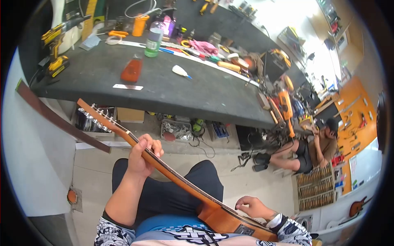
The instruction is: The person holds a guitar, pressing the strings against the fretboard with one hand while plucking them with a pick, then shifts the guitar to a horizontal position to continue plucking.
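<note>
As it slants across the lap (164,194) from far left to near right, the guitar (184,182) reaches from one of the hands to the other.
At far left, a yellow-and-black drill (54,51) stands on the counter (176,96); nearer, the headstock (100,119) extends beyond the left hand (141,158), which is wrapped around the neck (164,167), its fingers curled over it. Near right, the right hand (254,207) sits over the guitar's body (225,219), fingers bent; whether they pinch anything, I cannot tell. Farther right, another person (322,149) sits.
</note>
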A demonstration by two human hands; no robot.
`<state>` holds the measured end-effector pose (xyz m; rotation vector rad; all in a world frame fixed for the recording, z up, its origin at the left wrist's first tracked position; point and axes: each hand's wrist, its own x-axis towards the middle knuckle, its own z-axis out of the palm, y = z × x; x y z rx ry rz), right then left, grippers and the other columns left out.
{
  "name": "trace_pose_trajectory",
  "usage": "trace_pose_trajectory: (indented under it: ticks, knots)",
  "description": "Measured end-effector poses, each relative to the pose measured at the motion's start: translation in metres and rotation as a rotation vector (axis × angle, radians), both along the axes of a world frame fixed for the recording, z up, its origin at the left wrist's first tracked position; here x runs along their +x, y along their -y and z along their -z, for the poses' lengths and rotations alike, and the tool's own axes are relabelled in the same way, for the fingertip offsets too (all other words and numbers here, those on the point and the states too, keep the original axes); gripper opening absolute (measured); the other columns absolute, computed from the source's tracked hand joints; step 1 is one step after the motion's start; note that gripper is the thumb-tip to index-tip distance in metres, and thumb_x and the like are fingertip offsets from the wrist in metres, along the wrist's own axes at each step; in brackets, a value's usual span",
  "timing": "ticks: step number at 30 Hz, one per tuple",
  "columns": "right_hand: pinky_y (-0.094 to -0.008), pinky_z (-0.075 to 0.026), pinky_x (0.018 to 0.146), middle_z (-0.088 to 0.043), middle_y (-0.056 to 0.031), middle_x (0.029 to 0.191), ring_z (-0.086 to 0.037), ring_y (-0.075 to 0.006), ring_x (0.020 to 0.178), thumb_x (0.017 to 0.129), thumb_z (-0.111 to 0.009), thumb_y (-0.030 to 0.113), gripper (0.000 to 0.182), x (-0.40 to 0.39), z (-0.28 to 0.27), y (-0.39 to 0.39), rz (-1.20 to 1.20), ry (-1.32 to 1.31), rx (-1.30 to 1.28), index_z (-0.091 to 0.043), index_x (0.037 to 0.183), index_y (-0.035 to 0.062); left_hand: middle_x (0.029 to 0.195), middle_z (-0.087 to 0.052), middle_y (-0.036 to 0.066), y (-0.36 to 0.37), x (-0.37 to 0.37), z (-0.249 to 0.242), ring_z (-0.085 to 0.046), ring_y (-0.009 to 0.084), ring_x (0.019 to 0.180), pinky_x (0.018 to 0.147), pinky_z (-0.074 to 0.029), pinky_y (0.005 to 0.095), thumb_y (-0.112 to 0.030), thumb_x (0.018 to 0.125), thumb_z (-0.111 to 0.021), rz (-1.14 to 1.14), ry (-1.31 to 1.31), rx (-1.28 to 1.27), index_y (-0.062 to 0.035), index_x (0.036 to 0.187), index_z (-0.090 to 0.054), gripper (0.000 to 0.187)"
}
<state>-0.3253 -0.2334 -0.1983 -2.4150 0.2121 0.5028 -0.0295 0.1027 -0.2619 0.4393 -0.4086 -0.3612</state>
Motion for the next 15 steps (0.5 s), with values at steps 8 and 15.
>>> trace_pose_trajectory:
  ticks: [8,15]
  knots:
    - [-0.0286,-0.049,0.086,-0.069,-0.0063,0.103,-0.061,-0.0140,0.093,0.096,-0.062,0.019,0.024,0.000,0.006,0.003,0.314,-0.366,0.420,-0.068,0.105,-0.0025,0.072,-0.057,0.007,-0.001,-0.010,-0.005,-0.047,0.0153,0.065,0.064,-0.039,0.0305,-0.038,0.100,-0.047,-0.038,-0.177,-0.096,-0.0136,0.077,-0.043,0.034]
    - [-0.0258,-0.048,0.084,-0.070,-0.0049,0.095,-0.061,-0.0117,0.090,0.096,-0.063,0.021,0.026,-0.014,-0.013,-0.003,0.376,-0.083,0.422,-0.069,0.106,-0.0016,0.065,-0.053,0.004,0.008,-0.025,-0.024,-0.046,0.0155,0.065,0.063,-0.038,0.0306,-0.044,0.099,-0.050,0.000,-0.144,-0.047,-0.0155,0.074,-0.043,0.039]
